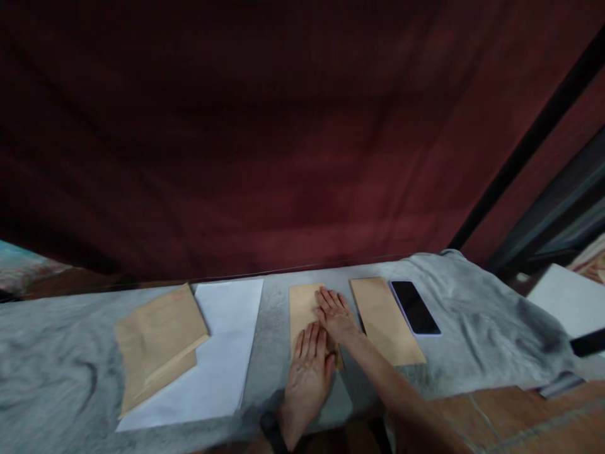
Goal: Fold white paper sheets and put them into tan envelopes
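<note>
Nearest the front edge of the grey cloth [42, 372], the left hand [308, 371] lies flat, a dark wristband [272, 430] behind it; the right hand [336, 315] lies flat just beyond. Neither grasps anything: both are open, palms down on the brown paper piece [301, 304], which sits around the cloth's middle, nearer the back edge. Uneven pressure could skew or wrinkle it, since the soft cloth may give beneath.

The white sheets [212, 366] reach close to the front edge, so a sleeve or tug on the cloth could slide them off. The folded brown papers [163, 334] overlap them and could shift too. Rightward, the right forearm passes close by the brown stack [385, 318]; a bump could push that into the phone [416, 308]. Past the back edge hangs a dark red curtain [302, 164].
</note>
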`<control>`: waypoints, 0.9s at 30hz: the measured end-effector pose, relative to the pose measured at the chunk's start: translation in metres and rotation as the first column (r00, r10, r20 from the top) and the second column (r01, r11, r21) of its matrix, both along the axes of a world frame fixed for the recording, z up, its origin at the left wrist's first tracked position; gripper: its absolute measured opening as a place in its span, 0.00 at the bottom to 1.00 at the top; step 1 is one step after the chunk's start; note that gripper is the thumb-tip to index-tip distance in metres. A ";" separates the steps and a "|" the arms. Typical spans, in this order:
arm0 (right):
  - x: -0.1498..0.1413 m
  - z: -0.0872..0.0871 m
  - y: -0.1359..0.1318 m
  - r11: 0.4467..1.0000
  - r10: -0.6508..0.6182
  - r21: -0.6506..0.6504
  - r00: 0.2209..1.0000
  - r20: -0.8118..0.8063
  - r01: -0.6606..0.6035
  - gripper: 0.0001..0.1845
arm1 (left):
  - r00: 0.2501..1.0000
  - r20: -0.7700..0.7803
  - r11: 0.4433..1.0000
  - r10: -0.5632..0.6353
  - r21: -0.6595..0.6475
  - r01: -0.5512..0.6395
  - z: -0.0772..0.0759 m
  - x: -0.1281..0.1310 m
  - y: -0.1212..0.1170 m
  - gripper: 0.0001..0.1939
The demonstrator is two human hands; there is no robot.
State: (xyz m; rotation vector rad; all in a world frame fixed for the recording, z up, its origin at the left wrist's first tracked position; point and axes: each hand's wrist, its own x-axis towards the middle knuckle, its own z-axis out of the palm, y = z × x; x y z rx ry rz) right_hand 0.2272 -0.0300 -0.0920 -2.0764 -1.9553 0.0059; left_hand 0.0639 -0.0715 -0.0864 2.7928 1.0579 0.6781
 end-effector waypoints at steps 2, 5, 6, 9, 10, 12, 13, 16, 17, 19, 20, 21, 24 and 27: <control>0.003 0.004 0.004 1.000 -0.018 -0.018 1.000 0.006 0.018 0.29 | 0.998 -0.057 0.999 0.005 0.037 -0.003 -0.008 0.004 -0.007 0.28; 0.004 0.005 0.010 0.998 -0.062 -0.023 0.998 0.025 0.063 0.29 | 0.990 -0.136 0.999 -0.034 0.018 0.037 -0.003 0.005 -0.014 0.29; 0.004 0.005 0.013 0.996 -0.081 -0.020 0.996 0.030 0.082 0.30 | 0.987 -0.151 0.998 -0.057 -0.001 0.057 0.000 0.004 -0.016 0.29; 0.003 0.001 0.018 0.991 -0.134 -0.010 0.990 0.036 0.134 0.31 | 0.974 -0.165 0.988 -0.152 -0.064 0.143 0.008 -0.002 -0.021 0.33; 0.002 0.001 0.019 0.989 -0.150 -0.007 0.988 0.034 0.150 0.31 | 0.970 -0.163 0.982 -0.181 -0.081 0.170 0.010 -0.004 -0.023 0.34; 0.000 0.000 0.022 0.986 -0.167 0.010 0.985 0.030 0.167 0.32 | 0.961 -0.153 0.971 -0.230 -0.108 0.215 0.010 -0.007 -0.027 0.38; -0.002 0.001 0.022 0.987 -0.159 0.023 0.987 0.026 0.159 0.32 | 0.957 -0.148 0.964 -0.251 -0.123 0.234 0.009 -0.008 -0.029 0.40; -0.013 0.004 0.023 0.998 -0.036 0.045 0.999 0.001 0.036 0.31 | 0.937 -0.133 0.935 -0.323 -0.199 0.294 0.008 -0.010 -0.033 0.40; -0.019 0.005 0.023 0.999 0.031 0.039 0.999 -0.012 -0.031 0.30 | 0.929 -0.132 0.922 -0.346 -0.231 0.310 0.007 -0.010 -0.033 0.39; -0.032 0.004 0.022 0.987 0.159 0.021 0.987 -0.033 -0.158 0.29 | 0.915 -0.135 0.896 -0.381 -0.297 0.330 0.007 -0.009 -0.033 0.37; -0.038 0.003 0.022 0.979 0.203 0.019 0.979 -0.035 -0.202 0.29 | 0.908 -0.138 0.884 -0.395 -0.327 0.335 0.007 -0.009 -0.033 0.36; -0.043 0.001 0.021 0.974 0.226 0.025 0.974 -0.032 -0.225 0.29 | 0.903 -0.140 0.874 -0.405 -0.349 0.338 0.008 -0.009 -0.033 0.35; -0.049 -0.005 0.022 0.980 0.183 0.081 0.983 -0.007 -0.181 0.30 | 0.895 -0.129 0.856 -0.427 -0.377 0.354 0.013 -0.010 -0.031 0.34; -0.043 -0.009 0.024 0.990 0.054 0.132 0.999 0.009 -0.054 0.32 | 0.887 -0.103 0.846 -0.451 -0.366 0.388 0.020 -0.012 -0.030 0.35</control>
